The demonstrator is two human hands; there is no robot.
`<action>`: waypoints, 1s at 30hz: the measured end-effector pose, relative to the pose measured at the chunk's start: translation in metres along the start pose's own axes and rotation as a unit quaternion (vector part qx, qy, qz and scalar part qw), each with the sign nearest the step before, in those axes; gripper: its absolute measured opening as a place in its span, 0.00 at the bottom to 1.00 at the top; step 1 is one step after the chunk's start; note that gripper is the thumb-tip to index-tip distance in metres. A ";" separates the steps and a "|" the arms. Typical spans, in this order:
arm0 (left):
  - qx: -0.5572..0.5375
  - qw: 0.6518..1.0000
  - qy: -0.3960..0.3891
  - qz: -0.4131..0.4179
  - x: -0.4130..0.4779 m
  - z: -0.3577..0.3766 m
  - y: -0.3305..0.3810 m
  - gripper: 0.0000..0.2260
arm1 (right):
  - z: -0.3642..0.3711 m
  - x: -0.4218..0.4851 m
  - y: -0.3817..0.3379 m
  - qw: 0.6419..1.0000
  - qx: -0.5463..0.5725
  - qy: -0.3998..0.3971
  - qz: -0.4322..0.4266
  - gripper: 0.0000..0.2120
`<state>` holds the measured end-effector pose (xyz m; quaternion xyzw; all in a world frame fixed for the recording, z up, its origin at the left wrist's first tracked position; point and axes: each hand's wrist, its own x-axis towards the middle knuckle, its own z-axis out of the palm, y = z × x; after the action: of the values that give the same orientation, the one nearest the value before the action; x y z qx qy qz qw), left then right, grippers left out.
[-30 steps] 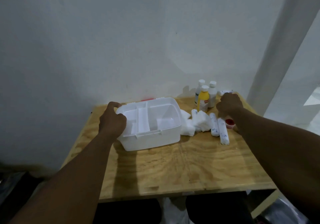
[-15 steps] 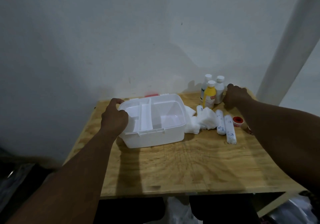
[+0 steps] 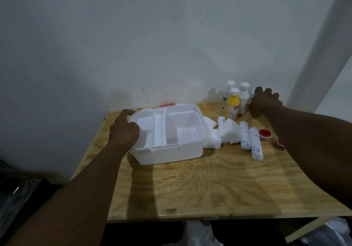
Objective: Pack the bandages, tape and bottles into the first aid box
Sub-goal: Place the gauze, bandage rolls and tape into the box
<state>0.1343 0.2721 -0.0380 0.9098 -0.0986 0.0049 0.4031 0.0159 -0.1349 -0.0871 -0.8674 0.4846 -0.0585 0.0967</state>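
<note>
The box (image 3: 167, 134) sits open on the left half of the table (image 3: 190, 188), its tray and compartments showing nothing inside, so packing looks not yet begun. Everything is left to go in: 3 bottles (image 3: 232, 104) stand upright at the back right by the wall, 1 yellow in front of 2 white; a heap of gauze (image 3: 222, 134) lies just beside the box's right wall; 2 wrapped bandages (image 3: 251, 141) lie side by side right of the gauze; 2 red-cored tapes (image 3: 265, 134) sit farther right, the second partly hidden by the forearm.

The left hand (image 3: 124, 129) is curled over the box's left rim, gripping it as if to steady it. The right hand (image 3: 264, 101) reaches to the back right, just beside the white bottles, fingers bent down over something small and white at the wall; I cannot tell whether it grips that or merely rests there.
</note>
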 end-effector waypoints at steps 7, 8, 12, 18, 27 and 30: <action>0.001 1.000 0.009 -0.001 -0.002 0.000 0.001 0.20 | -0.003 0.000 -0.004 0.999 -0.041 -0.005 -0.004 0.30; 0.000 1.000 0.011 -0.002 -0.002 0.000 0.001 0.20 | -0.004 0.001 -0.004 0.999 -0.041 -0.002 -0.015 0.30; -0.005 1.000 0.008 -0.007 -0.003 0.001 0.001 0.20 | -0.007 0.001 0.003 0.997 -0.057 0.000 -0.046 0.25; -0.018 1.000 0.001 -0.010 -0.005 -0.001 0.001 0.20 | -0.014 -0.011 0.014 0.998 -0.054 0.025 -0.014 0.24; -0.071 0.997 -0.029 -0.030 -0.017 -0.009 0.004 0.20 | -0.104 -0.080 -0.046 0.916 0.348 0.183 -0.081 0.15; -0.079 0.995 -0.038 -0.038 -0.023 -0.013 0.005 0.21 | -0.116 -0.139 -0.093 0.873 0.462 -0.005 -0.154 0.15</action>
<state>0.1118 0.2821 -0.0278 0.8777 -0.0793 -0.0523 0.4696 -0.0025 0.0185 0.0458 -0.7876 0.2623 -0.2855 0.4790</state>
